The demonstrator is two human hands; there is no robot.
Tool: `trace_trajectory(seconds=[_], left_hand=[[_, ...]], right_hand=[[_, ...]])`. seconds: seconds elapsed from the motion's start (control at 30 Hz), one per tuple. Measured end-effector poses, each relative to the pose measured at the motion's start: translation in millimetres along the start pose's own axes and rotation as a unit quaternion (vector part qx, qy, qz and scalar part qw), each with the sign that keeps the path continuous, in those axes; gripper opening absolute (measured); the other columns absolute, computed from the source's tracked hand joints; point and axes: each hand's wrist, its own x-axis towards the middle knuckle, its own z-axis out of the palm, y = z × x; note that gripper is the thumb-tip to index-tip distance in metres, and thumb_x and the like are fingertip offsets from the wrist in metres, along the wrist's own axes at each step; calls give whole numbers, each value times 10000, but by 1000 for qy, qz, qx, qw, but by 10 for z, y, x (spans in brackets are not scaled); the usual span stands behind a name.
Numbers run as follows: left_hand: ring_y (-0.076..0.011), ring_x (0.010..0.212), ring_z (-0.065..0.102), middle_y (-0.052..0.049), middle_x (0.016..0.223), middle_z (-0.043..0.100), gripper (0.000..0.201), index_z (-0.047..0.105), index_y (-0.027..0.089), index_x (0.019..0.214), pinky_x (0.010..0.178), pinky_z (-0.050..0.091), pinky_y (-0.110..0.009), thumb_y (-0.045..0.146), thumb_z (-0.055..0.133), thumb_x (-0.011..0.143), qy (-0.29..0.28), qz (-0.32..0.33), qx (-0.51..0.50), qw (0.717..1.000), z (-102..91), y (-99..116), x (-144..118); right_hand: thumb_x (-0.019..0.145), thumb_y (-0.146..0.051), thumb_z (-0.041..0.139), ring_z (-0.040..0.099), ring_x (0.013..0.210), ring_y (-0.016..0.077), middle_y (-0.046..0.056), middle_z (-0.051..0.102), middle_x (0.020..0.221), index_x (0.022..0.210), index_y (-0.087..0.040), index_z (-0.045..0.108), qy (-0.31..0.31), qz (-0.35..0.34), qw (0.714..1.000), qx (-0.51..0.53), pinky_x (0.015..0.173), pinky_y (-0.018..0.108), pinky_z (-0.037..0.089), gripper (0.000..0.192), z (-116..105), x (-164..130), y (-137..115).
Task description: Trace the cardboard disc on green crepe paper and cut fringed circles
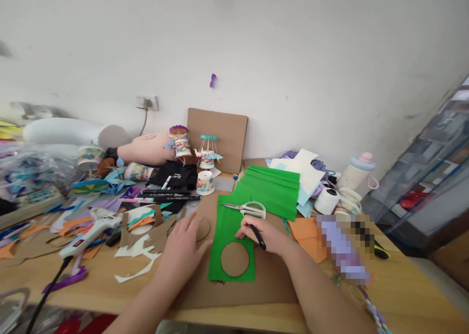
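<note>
So the green paper sheet (229, 226) with the round hole cut in it is laid flat on a sheet of brown cardboard (271, 280), which sits on the wooden table (403, 285). Everything below is placed relative to that green sheet.

Just to its left, the left hand (183, 253) is spread flat with fingers relaxed; nothing is gripped, and the cardboard and the sheet's left edge are simply pressed down. A small cardboard disc (202, 228) is seen at its fingertips. On the sheet's upper right edge, the right hand (266, 234) is closed around a black pen (258, 237), tip pointed down and toward the right.

Just behind the sheet, a pair of white-handled scissors (247, 208) is resting, blades pointing left. Further back, a stack of folded green paper (273, 187) is piled. Far left of the sheet, a white glue gun (90, 231) is lying among paper scraps, cord trailing off the near table edge. Behind it all, small decorated paper cups (205, 181) are lined up before a cardboard panel leaning on the wall.

What could go wrong, probably: the sheet is only pinned at one side, so it could be dragged or creased by the pen. The scissors could be knocked by the wrist too. Whether the glue gun is hot can't be told.
</note>
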Motion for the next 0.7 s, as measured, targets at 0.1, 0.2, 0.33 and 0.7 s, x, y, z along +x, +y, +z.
trace_trajectory(seconds=[0.1,0.2,0.33,0.7], left_hand=[[-263,1103,609,-84,1167,696,368,699,233,1019,1004,445,-418,111,408,830,-77,126,-52,988,-21,287,-168],[-236,1112,606,-78,1234,670,504,679,212,1124,1005,452,-381,15,384,766,-200,200,-55,958,87,437,-347],[-237,1115,599,-73,1258,650,593,651,209,1183,1002,451,-387,-34,393,707,-250,178,-18,952,204,385,-434],[-229,1151,575,-70,1288,627,615,636,200,1207,1022,437,-380,-64,371,720,-239,166,-7,957,228,332,-473]], right_hand=[[920,-419,497,691,871,205,36,718,855,803,-220,538,-1,-4,1000,14,787,352,540,235,10,11,35],[917,-453,493,694,874,210,34,711,834,788,-222,511,-1,-1,1000,29,792,366,548,264,22,20,62],[910,-474,487,694,878,212,36,703,832,780,-226,486,0,7,999,38,796,369,547,280,34,23,52],[884,-503,523,688,867,214,33,702,819,766,-229,495,4,13,999,41,796,369,539,299,31,29,36]])
